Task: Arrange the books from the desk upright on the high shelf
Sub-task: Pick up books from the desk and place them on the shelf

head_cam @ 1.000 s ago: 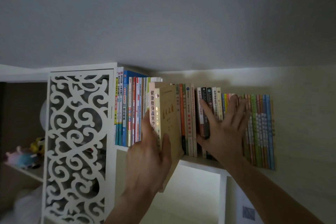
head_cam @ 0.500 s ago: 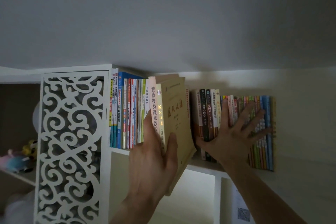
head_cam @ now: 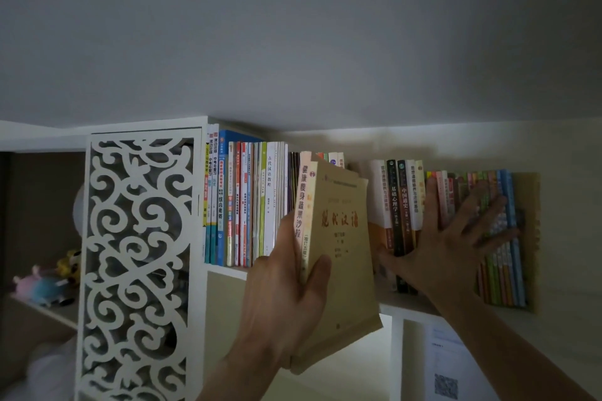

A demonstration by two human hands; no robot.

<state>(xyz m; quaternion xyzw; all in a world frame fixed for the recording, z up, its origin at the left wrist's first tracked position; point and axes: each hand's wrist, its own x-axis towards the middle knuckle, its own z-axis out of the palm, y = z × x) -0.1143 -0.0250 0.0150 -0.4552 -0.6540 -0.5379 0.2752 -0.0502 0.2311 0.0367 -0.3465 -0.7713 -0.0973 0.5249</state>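
Two tan books are gripped together in the left hand, thumb across the front cover, and have been lifted higher toward the high shelf than a moment ago. To their right, the right hand is now spread flat against the right-hand row of books, which has been pushed aside, so a gap is judged ready for insertion.

Two tan books tilted, partly off high shelf, in gap between upright rows and
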